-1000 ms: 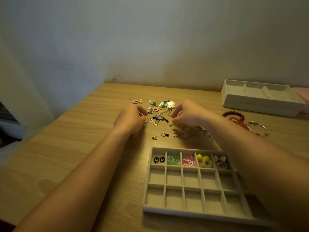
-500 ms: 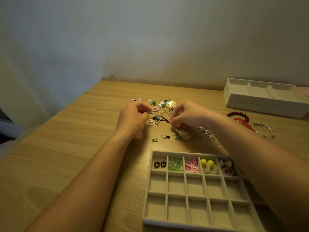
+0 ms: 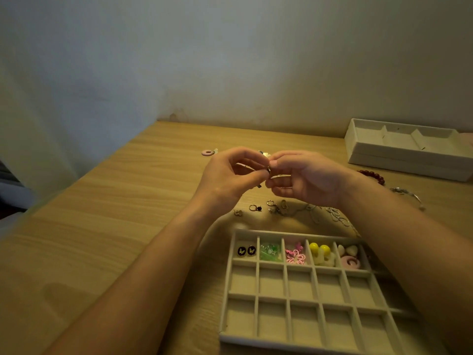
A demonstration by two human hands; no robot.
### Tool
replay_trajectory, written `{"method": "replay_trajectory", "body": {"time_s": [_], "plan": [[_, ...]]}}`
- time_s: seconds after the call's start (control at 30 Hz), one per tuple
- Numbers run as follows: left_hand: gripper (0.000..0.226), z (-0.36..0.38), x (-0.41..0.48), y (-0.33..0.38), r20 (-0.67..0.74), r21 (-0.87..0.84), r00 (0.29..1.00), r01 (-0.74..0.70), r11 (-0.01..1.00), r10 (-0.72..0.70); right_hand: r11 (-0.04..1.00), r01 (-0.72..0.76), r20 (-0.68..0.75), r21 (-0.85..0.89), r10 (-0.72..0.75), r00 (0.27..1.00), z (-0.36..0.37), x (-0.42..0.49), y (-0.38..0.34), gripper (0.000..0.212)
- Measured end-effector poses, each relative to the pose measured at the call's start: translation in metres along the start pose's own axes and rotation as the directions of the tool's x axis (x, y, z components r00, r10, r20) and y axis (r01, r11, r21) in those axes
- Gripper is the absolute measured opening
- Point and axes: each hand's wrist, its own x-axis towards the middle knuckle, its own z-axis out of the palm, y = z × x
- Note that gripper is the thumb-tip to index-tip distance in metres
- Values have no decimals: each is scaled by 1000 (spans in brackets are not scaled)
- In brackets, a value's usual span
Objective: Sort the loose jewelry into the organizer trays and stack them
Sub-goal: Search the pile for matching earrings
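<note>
Head view. Wooden bench [image 3: 102, 226] fills the lower two thirds of the frame, against a pale wall.

Grid organizer tray [image 3: 271, 319], lower right of frame, flat on the bench, partly under the right forearm. Only its far row is filled, left to right: black butterfly studs [image 3: 246, 250], green pieces [image 3: 270, 251], pink butterfly pieces [image 3: 295, 257], yellow ball pieces [image 3: 320, 249], a pink ring with pale hearts [image 3: 350, 262]. The two nearer rows are bare.

Second tray unit [image 3: 409, 155], upper right, near the wall, well apart from the grid tray.

Left hand [image 3: 225, 178] and right hand [image 3: 307, 178] meet at frame centre, raised above the bench beyond the grid tray's far edge. The fingers of both are curled and pinch one small metal piece [image 3: 268, 169] between them; its type is too small to tell.

Loose jewelry on the bench: red bead bracelet [image 3: 372, 175] and silver bangle [image 3: 409, 194] right of the right wrist; tangled silver chains [image 3: 335, 215] just beyond the grid tray; hoop earring with dark bead [image 3: 254, 207] below the hands; pink disc [image 3: 207, 152] left of the hands.
</note>
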Motion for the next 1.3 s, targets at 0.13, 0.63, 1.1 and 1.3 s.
{"method": "replay_trajectory", "body": {"time_s": [0.13, 0.63, 1.1, 1.3], "plan": [[21, 3, -1, 3, -35, -14, 999, -32, 999, 32, 991, -67, 62, 116, 60, 996, 3, -2, -1, 30], [14, -3, 0, 2, -69, 116, 993, -83, 990, 91, 991, -83, 30, -109, 86, 996, 8, 0, -10, 20], [14, -31, 8, -36, -136, 137, 966, 239, 961, -221, 880, -93, -515, -465, -183, 838, -24, 22, -10, 15], [24, -20, 10, -38, -5, 293, 970, 233, 927, -242, 677, -227, -424, -700, -139, 895, -40, 26, 0, 14]]}}
